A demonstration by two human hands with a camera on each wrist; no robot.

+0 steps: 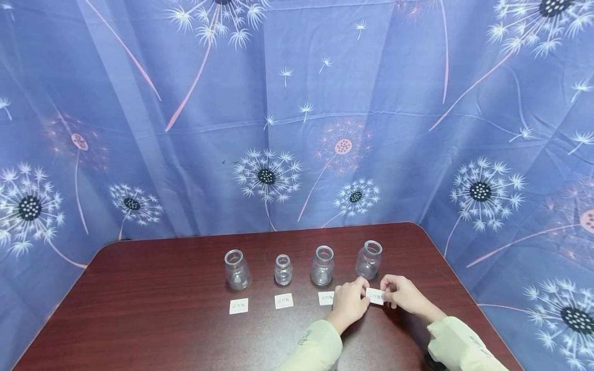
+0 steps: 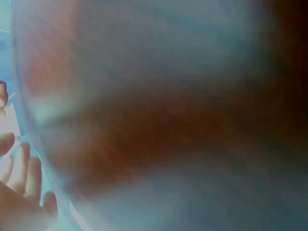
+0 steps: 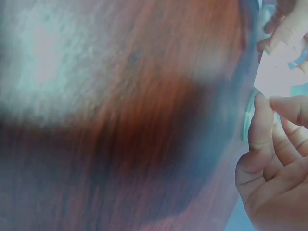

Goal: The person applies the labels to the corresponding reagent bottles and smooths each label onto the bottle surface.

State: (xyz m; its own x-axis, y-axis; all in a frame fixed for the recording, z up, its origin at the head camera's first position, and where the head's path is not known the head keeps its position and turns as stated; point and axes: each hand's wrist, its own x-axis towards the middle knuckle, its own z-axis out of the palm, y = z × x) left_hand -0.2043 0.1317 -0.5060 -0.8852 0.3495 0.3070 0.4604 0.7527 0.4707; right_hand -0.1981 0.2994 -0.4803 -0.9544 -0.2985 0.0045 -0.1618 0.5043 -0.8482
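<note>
A small white card [image 1: 375, 296] with dark writing lies between my two hands, in front of the rightmost glass jar [image 1: 368, 260]. My left hand [image 1: 349, 304] pinches its left edge. At the opposite edge my right hand [image 1: 402, 293] pinches it between thumb and finger. The right wrist view shows the card [image 3: 273, 72] pale and washed out, with both hands' fingertips at its ends. In the left wrist view only part of a hand [image 2: 24, 192] shows at the left edge; the rest is blurred.
Three more open glass jars stand in the row: a large one [image 1: 237, 270], a small one [image 1: 283, 270] and another [image 1: 322, 266]. Before them lie white cards [image 1: 238, 306] [image 1: 284, 301] [image 1: 326, 298], the last partly behind my left hand. A patterned blue curtain [image 1: 297, 129] surrounds the brown table [image 1: 153, 299].
</note>
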